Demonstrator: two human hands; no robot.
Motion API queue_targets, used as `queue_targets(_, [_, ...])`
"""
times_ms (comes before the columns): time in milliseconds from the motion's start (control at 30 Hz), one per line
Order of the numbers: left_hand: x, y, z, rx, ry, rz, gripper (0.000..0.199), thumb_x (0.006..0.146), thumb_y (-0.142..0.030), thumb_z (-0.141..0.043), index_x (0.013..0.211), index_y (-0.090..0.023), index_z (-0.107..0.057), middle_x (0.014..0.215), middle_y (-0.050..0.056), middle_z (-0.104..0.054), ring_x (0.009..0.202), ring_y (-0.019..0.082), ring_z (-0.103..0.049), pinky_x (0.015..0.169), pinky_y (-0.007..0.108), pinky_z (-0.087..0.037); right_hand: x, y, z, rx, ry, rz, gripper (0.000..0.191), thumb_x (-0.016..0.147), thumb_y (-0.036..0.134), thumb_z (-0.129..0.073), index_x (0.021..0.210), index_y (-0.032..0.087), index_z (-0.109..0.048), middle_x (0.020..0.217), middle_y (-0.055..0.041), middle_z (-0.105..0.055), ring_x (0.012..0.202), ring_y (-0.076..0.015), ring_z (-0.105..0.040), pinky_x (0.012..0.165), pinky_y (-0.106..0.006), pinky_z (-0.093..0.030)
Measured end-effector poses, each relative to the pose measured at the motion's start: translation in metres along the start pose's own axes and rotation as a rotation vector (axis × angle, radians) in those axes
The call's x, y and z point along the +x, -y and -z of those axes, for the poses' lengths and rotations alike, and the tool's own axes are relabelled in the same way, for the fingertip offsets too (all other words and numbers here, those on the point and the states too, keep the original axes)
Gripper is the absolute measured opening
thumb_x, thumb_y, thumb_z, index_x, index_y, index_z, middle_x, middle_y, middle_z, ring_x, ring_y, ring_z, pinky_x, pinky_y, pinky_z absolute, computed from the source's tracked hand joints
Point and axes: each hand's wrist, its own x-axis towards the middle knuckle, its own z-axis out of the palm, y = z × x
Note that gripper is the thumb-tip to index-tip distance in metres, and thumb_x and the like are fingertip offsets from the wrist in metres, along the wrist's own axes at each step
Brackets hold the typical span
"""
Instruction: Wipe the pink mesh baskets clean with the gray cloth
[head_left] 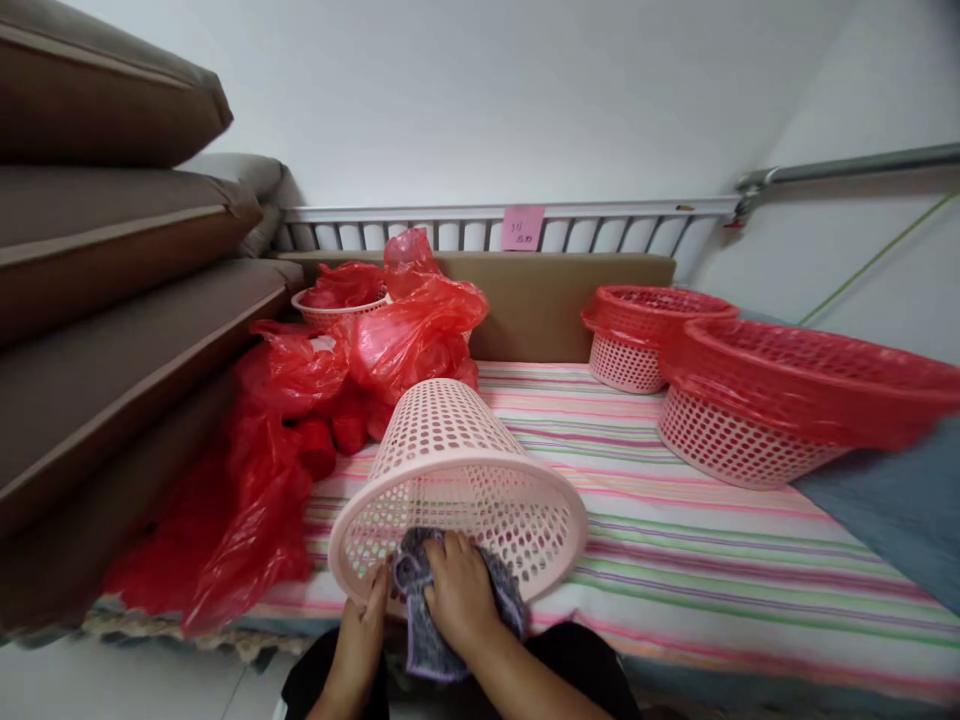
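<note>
A pale pink perforated plastic basket (450,430) lies on its side on the striped sheet, its wide mouth facing me. My left hand (364,615) grips the near left part of the rim, its thumb upward. A grey cleaning cloth (435,645) with a purple edge is under my right hand (461,590), which presses it into the lower part of the basket's mouth. The right fingers curl over the cloth, and their tips are partly hidden. Part of the cloth hangs over the rim toward my lap.
Red plastic bags (262,480) are heaped at left beside stacked brown cushions (135,230). Another pink basket (330,315) stands behind them. Two bag-lined baskets, a smaller one (626,360) and a larger one (739,440), stand at right. A pink note (523,228) hangs on the white rail.
</note>
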Motion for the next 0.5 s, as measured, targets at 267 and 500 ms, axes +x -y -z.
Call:
queue_targets(267, [0.0,-0.002,-0.01,0.038,0.034,-0.243,0.051,0.068,-0.051,-0.063,0.104,-0.015,-0.068,0.116,0.01,-0.067,0.124,0.032,-0.047,0.111,0.045,-0.027,0.0,0.012,0.006,0.216,-0.087,-0.132,0.043,0.071,0.016,-0.052,0.113,0.022,-0.056,0.106,-0.0081,-0.056,0.1,-0.0239,-0.052,0.088,-0.033,-0.039])
queue_targets(500, [0.011,0.015,-0.012,0.021,0.123,0.075,0.073,0.067,-0.058,-0.063,0.122,-0.011,-0.053,0.103,0.017,-0.071,0.086,0.038,-0.069,0.068,0.048,-0.058,0.09,0.005,-0.014,0.138,-0.107,-0.124,0.043,0.075,0.018,-0.053,0.117,0.016,-0.053,0.11,-0.0126,-0.057,0.106,-0.0266,-0.051,0.09,-0.037,-0.04])
